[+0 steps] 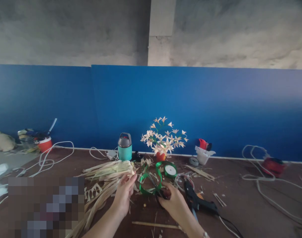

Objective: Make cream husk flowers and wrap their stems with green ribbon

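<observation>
My left hand [125,193] is closed, pinching a small pale husk flower [132,169] between thumb and fingertips. Dark-handled scissors [163,194] are gripped in my right hand [174,201], blades pointing up and to the left. Loops of green ribbon [143,191] lie around the blades, running from a white-centred ribbon spool [170,170]. Beside my left hand spreads a heap of dried husk strips [103,177]. A black glue gun [203,203] rests to the right of my right hand. Further back, pale flowers [164,138] stand in a red pot [161,156].
A turquoise flask [125,148] stands against the blue partition [190,105]. White cables [258,178] loop across the right side. A white container [203,155] and a grey tape roll [194,161] sit at the back. Near the front lies a thin stick [156,225]. Lower left is pixelated.
</observation>
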### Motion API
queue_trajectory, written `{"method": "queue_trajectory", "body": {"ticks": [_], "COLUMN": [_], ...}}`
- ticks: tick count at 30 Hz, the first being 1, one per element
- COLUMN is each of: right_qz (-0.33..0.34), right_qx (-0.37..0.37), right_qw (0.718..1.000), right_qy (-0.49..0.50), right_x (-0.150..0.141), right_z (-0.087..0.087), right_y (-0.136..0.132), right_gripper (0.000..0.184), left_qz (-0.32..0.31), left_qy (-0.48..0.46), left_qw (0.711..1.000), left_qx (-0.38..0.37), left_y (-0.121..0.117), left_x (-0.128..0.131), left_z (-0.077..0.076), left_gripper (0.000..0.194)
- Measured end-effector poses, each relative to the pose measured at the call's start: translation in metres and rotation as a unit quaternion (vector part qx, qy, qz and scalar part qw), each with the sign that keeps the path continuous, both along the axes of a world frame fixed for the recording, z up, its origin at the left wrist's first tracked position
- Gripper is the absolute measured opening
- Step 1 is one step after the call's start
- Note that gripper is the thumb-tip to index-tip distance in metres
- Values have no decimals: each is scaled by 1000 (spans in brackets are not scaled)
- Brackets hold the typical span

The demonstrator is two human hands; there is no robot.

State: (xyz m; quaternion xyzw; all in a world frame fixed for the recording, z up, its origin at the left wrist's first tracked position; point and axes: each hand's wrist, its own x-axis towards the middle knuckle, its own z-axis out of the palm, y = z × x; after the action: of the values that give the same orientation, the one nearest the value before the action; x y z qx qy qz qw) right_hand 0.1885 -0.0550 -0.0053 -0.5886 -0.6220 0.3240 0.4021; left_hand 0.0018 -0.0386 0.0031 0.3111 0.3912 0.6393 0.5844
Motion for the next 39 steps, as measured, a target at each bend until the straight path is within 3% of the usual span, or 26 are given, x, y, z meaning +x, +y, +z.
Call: {"method": "queue_trajectory", "body": {"ticks": [4, 7, 9, 12, 25, 35, 39], "right_qz": [42, 101, 127, 136, 118, 103, 90], "right_qx": [-125, -254, -294, -312, -255, -256, -241], "right_qw": [975, 908, 872, 853, 857, 867, 896], "right_qy": [181, 317, 370, 395, 432, 416, 363], "right_x": [-8, -13, -16, -22, -33, -34, -34], "right_z": [10, 22, 26, 25, 23, 24, 19], "right_y": [-7, -18, -24, -27, -29, -28, -24], "right_gripper": [29, 36, 41, 45, 38, 42, 38], "left_qz": [41, 76, 85, 80, -26, -14, 10], "left_qy": [35, 21, 10, 17, 5, 2, 29], "left_qw": [998, 997, 996, 996, 998, 999, 998], "left_qx": [-20, -20, -1, 31, 50, 42, 46], "left_y": [2, 3, 2, 2, -10, -9, -9], "left_x": [-1, 0, 1, 3, 16, 16, 14], "left_z": [1, -1, -2, -5, -3, -7, -5], "left_gripper": [38, 35, 30, 26, 23, 24, 24]}}
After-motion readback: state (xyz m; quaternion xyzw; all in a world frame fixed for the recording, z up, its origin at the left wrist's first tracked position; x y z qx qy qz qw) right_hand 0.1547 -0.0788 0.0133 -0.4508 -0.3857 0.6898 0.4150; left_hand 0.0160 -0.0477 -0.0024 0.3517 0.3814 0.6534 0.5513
